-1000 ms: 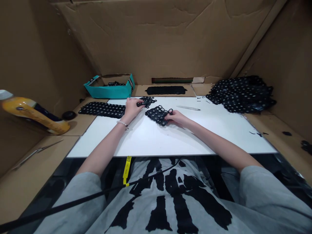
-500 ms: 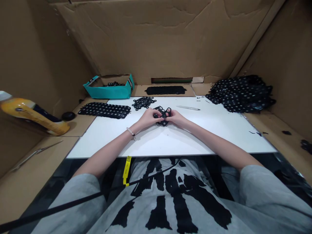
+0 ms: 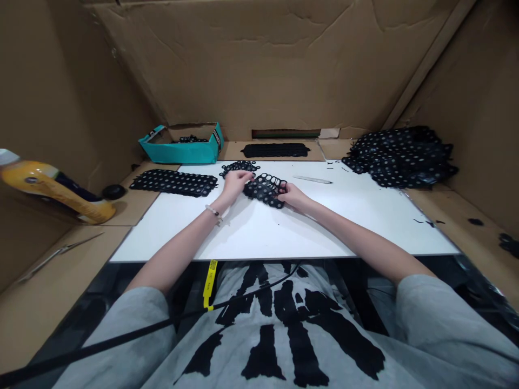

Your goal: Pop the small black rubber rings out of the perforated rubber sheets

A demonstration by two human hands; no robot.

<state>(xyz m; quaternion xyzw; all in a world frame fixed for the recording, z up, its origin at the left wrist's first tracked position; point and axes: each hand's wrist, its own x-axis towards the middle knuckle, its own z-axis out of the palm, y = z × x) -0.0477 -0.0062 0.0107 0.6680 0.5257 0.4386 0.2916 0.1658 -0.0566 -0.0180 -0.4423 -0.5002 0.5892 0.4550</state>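
My right hand [image 3: 295, 198] grips the right end of a black sheet [image 3: 265, 192] with rows of round spots and some open, ring-edged holes along its upper edge. My left hand [image 3: 235, 186] is closed in a pinch just off the sheet's left end, in front of a heap of small black rings [image 3: 240, 166]. Whatever its fingertips hold is too small to make out. Left of that hand lies a flat black dotted sheet [image 3: 174, 182].
A teal box [image 3: 180, 154] with black rings stands at the back left. A pen-like white tool [image 3: 313, 179] lies right of the hands. At the right is a heap of dotted black sheets [image 3: 401, 155]. Scissors [image 3: 60, 254] and a yellow bottle [image 3: 57, 186] are far left.
My left hand has moved left off the sheet, toward the ring heap. The sheet now lies more spread out, and my right hand keeps its hold.
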